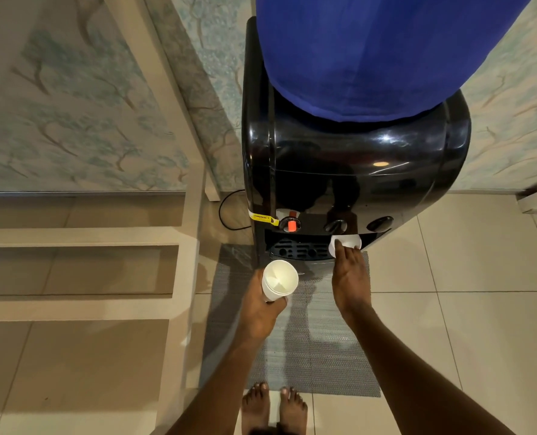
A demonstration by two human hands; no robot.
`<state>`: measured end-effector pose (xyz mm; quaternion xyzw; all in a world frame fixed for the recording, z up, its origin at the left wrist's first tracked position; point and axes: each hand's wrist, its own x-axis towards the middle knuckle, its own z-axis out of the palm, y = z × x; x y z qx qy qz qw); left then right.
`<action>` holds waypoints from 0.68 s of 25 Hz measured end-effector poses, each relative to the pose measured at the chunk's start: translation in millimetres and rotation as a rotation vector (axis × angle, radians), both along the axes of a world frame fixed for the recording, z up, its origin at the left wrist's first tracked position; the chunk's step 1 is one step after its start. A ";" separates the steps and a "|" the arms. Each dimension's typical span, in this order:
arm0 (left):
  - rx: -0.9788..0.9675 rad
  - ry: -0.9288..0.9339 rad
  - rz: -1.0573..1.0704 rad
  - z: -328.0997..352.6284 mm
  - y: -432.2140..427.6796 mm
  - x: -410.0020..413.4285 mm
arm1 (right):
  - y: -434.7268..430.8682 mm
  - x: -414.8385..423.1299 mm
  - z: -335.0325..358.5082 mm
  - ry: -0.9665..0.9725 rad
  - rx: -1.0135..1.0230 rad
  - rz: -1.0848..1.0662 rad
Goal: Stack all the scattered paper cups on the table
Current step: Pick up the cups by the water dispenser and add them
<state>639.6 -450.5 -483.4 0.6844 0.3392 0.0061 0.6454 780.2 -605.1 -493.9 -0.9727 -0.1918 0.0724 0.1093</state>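
Note:
My left hand [262, 304] grips a stack of white paper cups [279, 280], mouth facing up, in front of a black water dispenser [355, 171]. My right hand [350, 277] reaches into the dispenser's tap recess, and its fingers close on another white paper cup [350, 241] that sits at the right end of the drip tray [298, 250]. That cup is partly hidden by my fingers.
A blue cover [380, 48] drapes the bottle on top of the dispenser. A red tap [291, 225] and two dark taps sit above the tray. A grey mat [308, 346] lies on the tiled floor under my bare feet. A glass-topped table frame [82, 240] stands to the left.

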 end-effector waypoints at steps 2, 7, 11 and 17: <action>-0.007 0.014 0.004 -7.0 0.1 -3.5 | -0.5 2.2 -4.0 -0.022 0.003 0.016; -0.031 0.033 0.020 -6.0 0.0 -12.2 | -9.4 -12.5 19.3 -0.025 0.106 0.052; 0.057 0.067 0.022 21.3 -9.9 -21.8 | -13.2 -64.8 73.2 -0.112 0.225 0.107; 0.007 -0.049 0.022 93.5 -30.6 -30.6 | -5.9 -120.6 155.4 -0.112 0.374 0.224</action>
